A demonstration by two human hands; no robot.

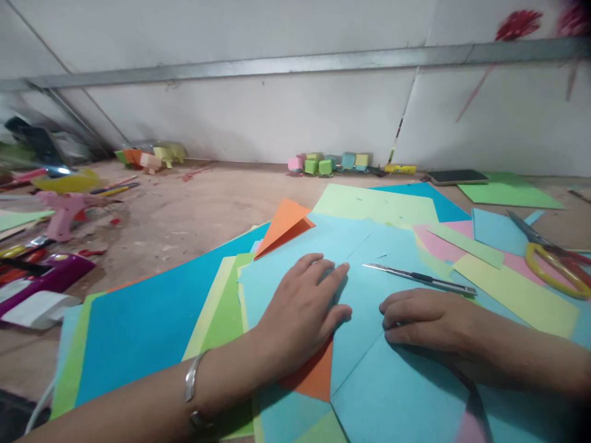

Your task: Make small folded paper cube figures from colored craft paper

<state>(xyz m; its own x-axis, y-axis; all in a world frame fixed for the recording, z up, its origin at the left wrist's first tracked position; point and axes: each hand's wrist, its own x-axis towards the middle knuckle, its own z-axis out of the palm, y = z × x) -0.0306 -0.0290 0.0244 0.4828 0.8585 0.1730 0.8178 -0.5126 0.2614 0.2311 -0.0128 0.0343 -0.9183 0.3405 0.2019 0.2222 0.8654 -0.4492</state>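
My left hand [305, 301] lies with its fingers spread on a light blue sheet of paper [392, 394], and part of an orange paper [314, 372] shows under its wrist side. Across from it, my right hand [425, 317] rests on the same sheet, fingers curled together and thumb close to them. Its fingertips meet the paper beside a diagonal crease; whether they pinch an edge is hard to make out. Just beyond the right hand lies a slim craft knife [420, 278]. A folded orange paper triangle [284, 227] sits past my left fingers.
Scissors with yellow handles [554, 264] lie at right, near paper strips [517, 289]. Coloured sheets [138, 332] spread leftward. A pink glue gun [62, 212] and a purple tool [60, 274] are at far left. Small paper cubes [325, 166] and a phone [457, 177] stand by the wall.
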